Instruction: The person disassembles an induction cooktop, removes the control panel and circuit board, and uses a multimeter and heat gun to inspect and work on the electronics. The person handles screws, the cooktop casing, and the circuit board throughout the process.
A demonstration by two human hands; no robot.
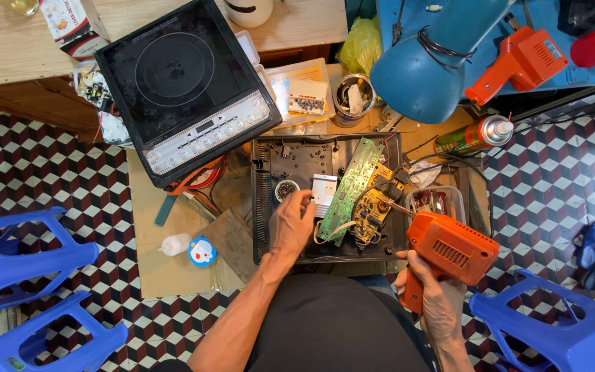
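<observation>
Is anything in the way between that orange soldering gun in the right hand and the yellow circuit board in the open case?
Nothing visible blocks it. The right hand holds the orange soldering gun right beside the yellow circuit board, its tip reaching over the board's edge. The left hand rests further left, by the white heat sink, away from that path.

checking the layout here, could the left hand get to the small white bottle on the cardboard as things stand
Probably yes. The left hand rests on the opened black casing, holding nothing large, and the small white bottle lies on bare cardboard just left of that forearm, with nothing between them.
</observation>
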